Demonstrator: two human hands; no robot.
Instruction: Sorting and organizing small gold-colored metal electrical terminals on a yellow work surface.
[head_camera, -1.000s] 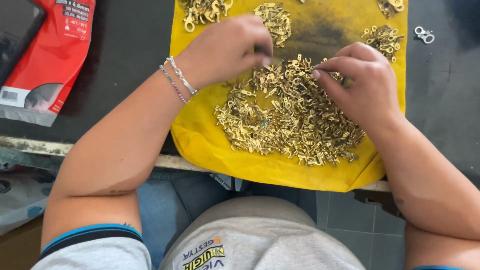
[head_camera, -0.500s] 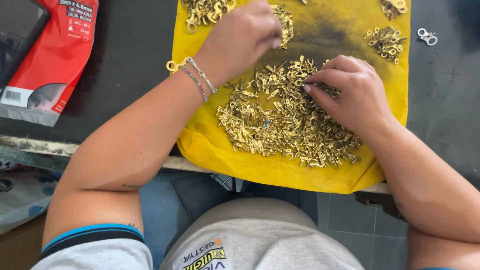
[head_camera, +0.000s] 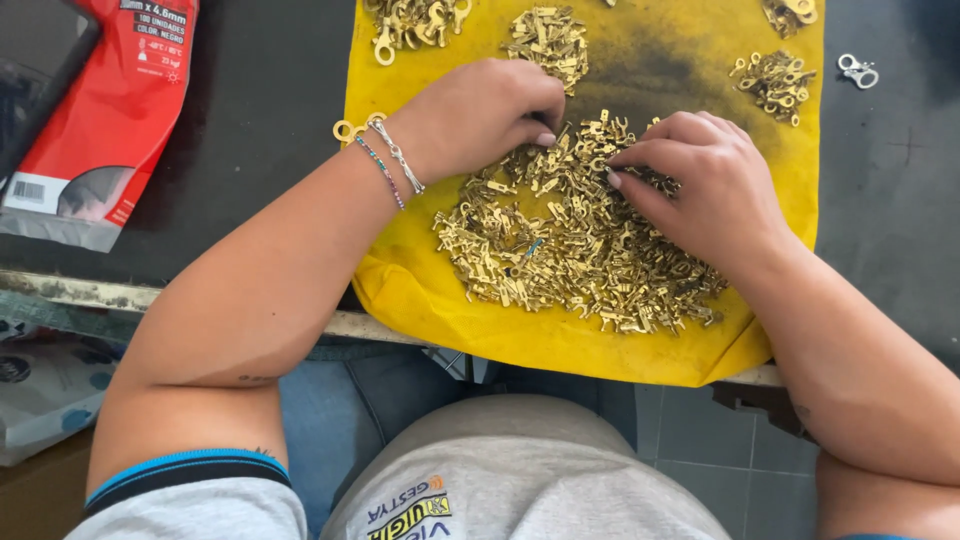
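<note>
Two hands work at a big heap of small brass terminals (head_camera: 575, 245) that lies on a yellow cloth (head_camera: 420, 300) spread over a dark table (head_camera: 260, 130). In the head view, the only one here, the left hand (head_camera: 480, 115) rests at the heap's upper left edge, fingers curled under and thumb tip pressed down into the pieces; whether it has one pinched cannot be told, as the fingertips are hidden. The right hand (head_camera: 700, 185) lies over the heap's upper right part, fingers bent together and pointing left, their tips touching the terminals; what, if anything, they grip cannot be told either. The two hands are near each other, with a narrow strip of the heap between them.

The left wrist wears thin bracelets (head_camera: 392, 165). Beyond the hands, smaller sorted piles sit on the cloth: one of ring lugs (head_camera: 415, 20) at the top left, one (head_camera: 548, 40) just above the left hand, one (head_camera: 775, 80) at the right. A silver clip (head_camera: 858, 70) lies on the table past the cloth's right edge. A red packet (head_camera: 110, 110) lies well apart at the left.
</note>
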